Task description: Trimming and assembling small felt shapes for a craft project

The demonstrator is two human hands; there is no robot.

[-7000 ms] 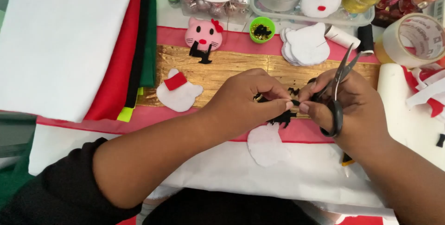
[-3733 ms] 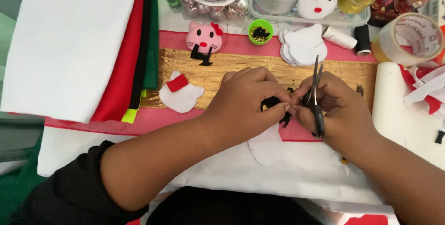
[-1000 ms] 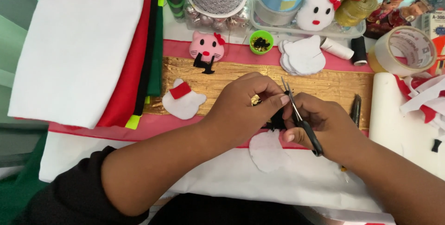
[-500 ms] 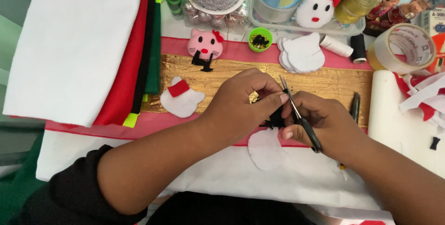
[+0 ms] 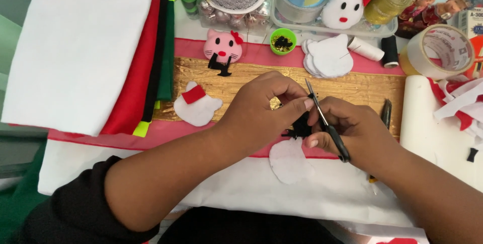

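My left hand (image 5: 261, 110) pinches a small piece of black felt (image 5: 302, 126) between thumb and fingers above the gold strip (image 5: 352, 85). My right hand (image 5: 354, 131) grips black-handled scissors (image 5: 327, 123), blades pointing up and left at the felt. Just below both hands lies a white felt oval (image 5: 288, 161). A white cat-head cutout with a red bow (image 5: 196, 105) rests left of my left hand.
Folded white (image 5: 75, 43), red, black and green felt sheets lie at left. A pink cat face (image 5: 222, 48), green cup of beads (image 5: 283, 40), stacked white cutouts (image 5: 329, 57), thread spools, ribbon rolls and a tape roll (image 5: 437, 50) line the back. A black pen (image 5: 386, 113) lies at right.
Earlier the scissors stood upright with open blades; they now lean left against the black felt. In the last second my hands have barely moved.
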